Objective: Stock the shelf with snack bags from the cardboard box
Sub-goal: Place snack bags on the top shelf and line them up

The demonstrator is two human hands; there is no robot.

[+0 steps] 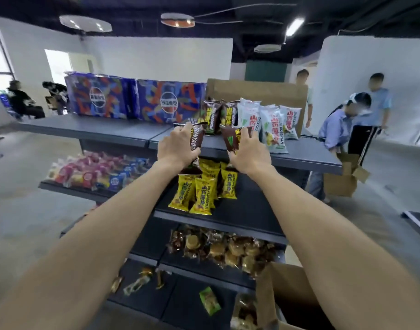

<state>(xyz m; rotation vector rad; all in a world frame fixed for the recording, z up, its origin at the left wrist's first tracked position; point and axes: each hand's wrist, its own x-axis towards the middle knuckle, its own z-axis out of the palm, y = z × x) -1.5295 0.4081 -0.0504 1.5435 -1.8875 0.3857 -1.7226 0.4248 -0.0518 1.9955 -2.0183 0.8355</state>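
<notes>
Snack bags sit in both my hands right now: my left hand (178, 145) curls round a brown bag (197, 139), and my right hand (248, 151) grips a second brown bag (232, 139), both held just over the front edge of the top shelf (97, 129). At twelve o'clock from my hands stand more brown bags (212, 115); at two o'clock stand white bags (273, 125). Yellow bags (202, 191) fill the shelf below, at six o'clock. The cardboard box (294, 291) is down at five o'clock, near my right elbow.

I judge these bags light, puffy and crinkly, with brittle contents, so squeezing the middle could crush what is inside. The slick film may slip; I would hold them by the sides or the sealed top edge, and stand each one upright against the row behind.
</notes>
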